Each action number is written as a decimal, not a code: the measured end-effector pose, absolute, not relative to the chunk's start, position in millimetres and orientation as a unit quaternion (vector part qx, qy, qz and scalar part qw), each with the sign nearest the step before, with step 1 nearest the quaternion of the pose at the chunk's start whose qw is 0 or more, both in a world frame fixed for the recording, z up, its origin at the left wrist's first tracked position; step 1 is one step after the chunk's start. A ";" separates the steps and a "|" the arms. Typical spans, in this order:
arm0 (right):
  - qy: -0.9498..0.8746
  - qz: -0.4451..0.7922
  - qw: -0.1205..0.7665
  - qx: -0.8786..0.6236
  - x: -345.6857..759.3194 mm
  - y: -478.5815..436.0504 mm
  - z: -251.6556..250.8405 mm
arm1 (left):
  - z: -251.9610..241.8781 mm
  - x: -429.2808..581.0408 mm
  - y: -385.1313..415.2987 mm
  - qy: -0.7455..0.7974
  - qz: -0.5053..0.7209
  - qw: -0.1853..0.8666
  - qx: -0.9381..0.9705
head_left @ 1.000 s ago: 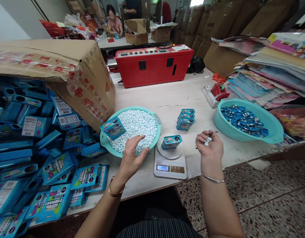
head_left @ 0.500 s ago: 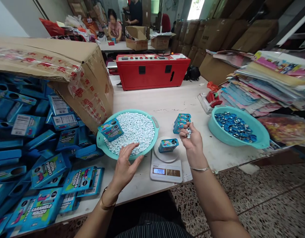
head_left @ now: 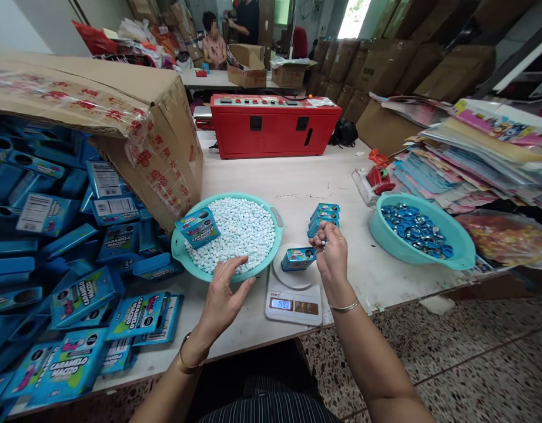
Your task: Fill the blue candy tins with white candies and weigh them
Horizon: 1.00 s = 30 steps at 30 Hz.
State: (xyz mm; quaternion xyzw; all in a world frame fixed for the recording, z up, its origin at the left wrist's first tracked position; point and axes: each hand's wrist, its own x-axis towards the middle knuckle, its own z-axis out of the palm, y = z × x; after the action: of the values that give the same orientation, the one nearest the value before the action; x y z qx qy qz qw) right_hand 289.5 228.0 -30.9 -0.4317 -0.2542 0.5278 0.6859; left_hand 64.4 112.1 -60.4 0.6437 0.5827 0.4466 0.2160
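Note:
My right hand (head_left: 331,249) is closed around a few small pale candies, just right of a blue candy tin (head_left: 297,259). That tin stands on the white round plate of a digital scale (head_left: 294,306). Fingers apart and holding nothing, my left hand (head_left: 227,294) hovers at the near rim of a turquoise basin (head_left: 277,235). Inside the basin is a heap of pale candies (head_left: 244,229), with another blue tin (head_left: 197,228) lying tilted on it. Behind my right hand, several blue tins (head_left: 324,214) stand in a row, partly hidden.
At left, a cardboard box (head_left: 174,147) spills many blue tins (head_left: 72,361) onto the table. A red machine (head_left: 275,129) sits at the back. To the right are a turquoise basin of blue-and-silver caps (head_left: 385,235), a tape dispenser (head_left: 379,176) and stacked printed bags (head_left: 447,170). Two people are farther back.
My right hand has moved left and slightly down, closer to the tin on the scale. The scale display has changed. My left hand stays by the basin, open.

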 end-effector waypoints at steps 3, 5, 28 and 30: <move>-0.247 0.534 0.689 -0.423 289.6 227.5 -29.6 | -60.2 64.8 111.1 0.590 0.439 0.221 0.640; -0.243 0.538 0.691 -0.418 289.9 227.9 -28.9 | -59.9 65.1 110.4 0.594 0.434 0.222 0.639; -0.240 0.522 0.700 -0.425 290.5 228.3 -26.8 | -60.3 63.2 104.9 0.601 0.445 0.216 0.628; -0.231 0.525 0.702 -0.423 291.0 228.4 -26.6 | -60.7 63.3 105.0 0.599 0.446 0.215 0.629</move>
State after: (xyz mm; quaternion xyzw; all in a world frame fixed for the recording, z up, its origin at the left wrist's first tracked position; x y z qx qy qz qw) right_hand 291.0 228.4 -26.6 -0.4228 -0.2311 0.5247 0.7018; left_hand 63.3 105.0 -60.7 0.6290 0.5993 0.4460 0.2149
